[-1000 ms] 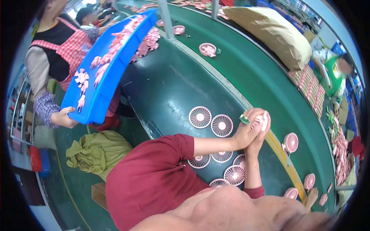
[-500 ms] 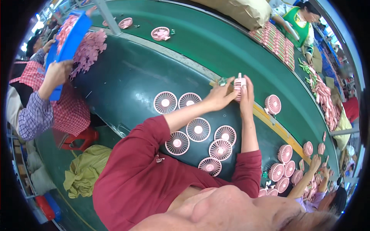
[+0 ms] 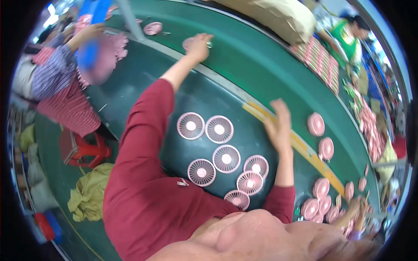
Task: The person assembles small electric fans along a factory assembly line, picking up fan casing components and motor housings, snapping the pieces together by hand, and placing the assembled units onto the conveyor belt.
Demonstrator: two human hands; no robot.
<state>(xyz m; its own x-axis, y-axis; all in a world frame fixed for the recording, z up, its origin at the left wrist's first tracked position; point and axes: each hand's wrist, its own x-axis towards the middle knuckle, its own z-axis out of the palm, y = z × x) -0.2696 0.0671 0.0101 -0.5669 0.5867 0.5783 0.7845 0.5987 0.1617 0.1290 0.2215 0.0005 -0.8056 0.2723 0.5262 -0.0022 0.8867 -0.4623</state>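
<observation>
My left hand reaches far left over the green conveyor belt, its fingers closed round a pink fan housing that is partly hidden and smeared. A small green circuit board shows at its fingertips. My right hand is raised over the yellow-taped edge with fingers apart and nothing in them. Between my arms, several round pink fan grilles lie flat on the dark table, among them one grille at the left, another in the middle and one overlapping its neighbours.
Two assembled pink fans sit on the belt beyond my right hand. Another pink fan part lies far left. A co-worker at left handles a blurred blue bin. More fans cluster at right near another person's hands.
The pink fan both hands held has left them, and a second fan now sits on the belt to the right. My left hand swung far left to another housing; my right hand opened.
</observation>
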